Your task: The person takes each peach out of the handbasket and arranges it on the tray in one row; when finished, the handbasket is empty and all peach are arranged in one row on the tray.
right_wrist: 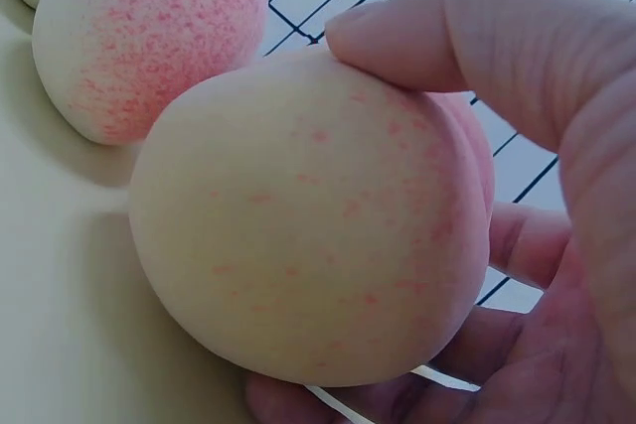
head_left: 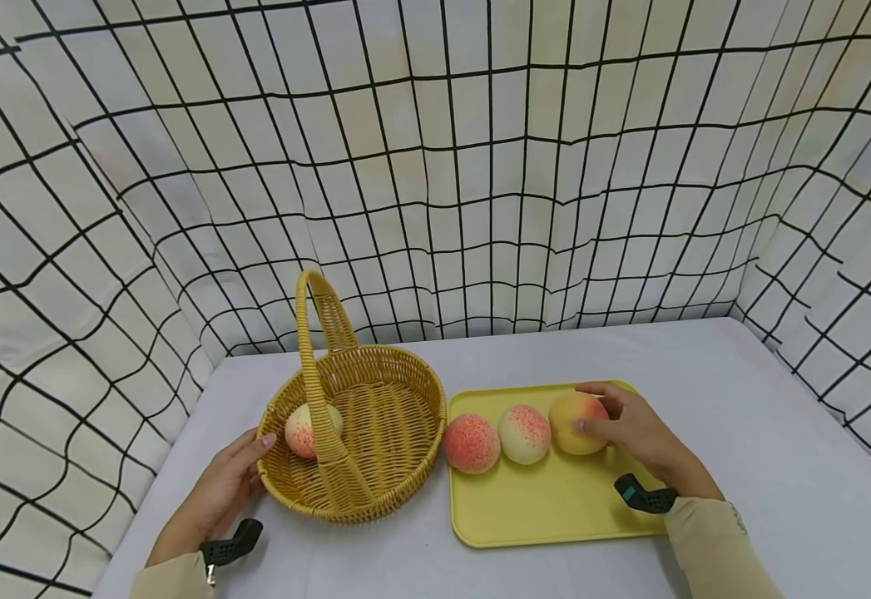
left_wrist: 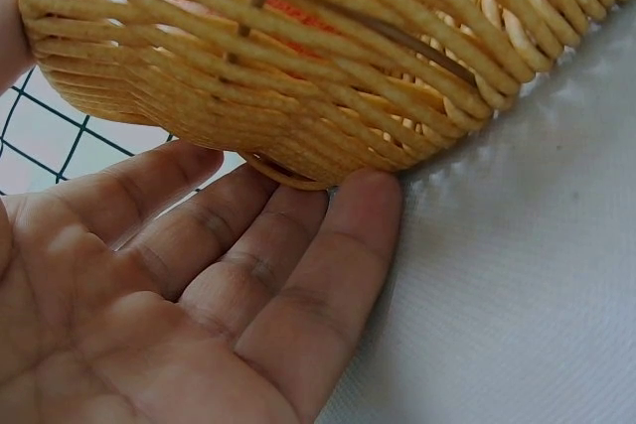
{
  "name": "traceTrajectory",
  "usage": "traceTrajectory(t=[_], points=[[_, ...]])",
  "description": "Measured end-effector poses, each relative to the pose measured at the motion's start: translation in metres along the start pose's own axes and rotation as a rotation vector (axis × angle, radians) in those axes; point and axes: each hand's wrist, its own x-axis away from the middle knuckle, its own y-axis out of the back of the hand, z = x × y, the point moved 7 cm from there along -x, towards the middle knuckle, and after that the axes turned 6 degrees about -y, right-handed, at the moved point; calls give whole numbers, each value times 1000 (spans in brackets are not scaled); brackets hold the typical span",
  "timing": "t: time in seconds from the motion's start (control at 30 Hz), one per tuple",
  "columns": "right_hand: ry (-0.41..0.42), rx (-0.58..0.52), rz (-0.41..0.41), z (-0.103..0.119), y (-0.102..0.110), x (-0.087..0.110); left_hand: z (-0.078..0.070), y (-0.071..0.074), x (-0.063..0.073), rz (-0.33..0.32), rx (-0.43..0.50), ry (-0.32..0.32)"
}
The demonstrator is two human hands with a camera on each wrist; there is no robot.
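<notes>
My left hand [head_left: 227, 478] holds the left side of a yellow wicker basket [head_left: 413, 482], thumb at the rim. Its fingers [left_wrist: 308, 285] reach against the woven side low down, as the left wrist view shows. Inside the basket, partly behind the tall handle, lies a pale and red peach [head_left: 302, 431]. Over the yellow tray [head_left: 540, 516], my right hand [head_left: 640, 428] grips a yellow peach [head_left: 576, 423] with a red blush. The thumb lies across one side of this peach [right_wrist: 298, 225], and the fingers curl round the other.
Left of the gripped peach, a pale pink-speckled peach [head_left: 525, 434] and a redder peach [head_left: 472, 443] sit on the tray. The basket stands close against the tray's left edge. White walls with a black grid [head_left: 480, 200] enclose the white-covered table [head_left: 764, 399] at the back and sides.
</notes>
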Motion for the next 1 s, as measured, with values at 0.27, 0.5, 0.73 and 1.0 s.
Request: traceTrajectory(t=[0.27, 0.5, 0.73, 1.0], points=[[34, 15, -12, 3, 0, 1, -1, 0, 0, 3, -4, -6], [28, 27, -9, 2, -3, -1, 0, 0, 0, 3, 8, -4], [25, 38, -25, 0, -1, -2, 1, 0, 0, 10, 1, -18], [10, 47, -37, -1, 2, -2, -1, 0, 0, 15, 14, -29]])
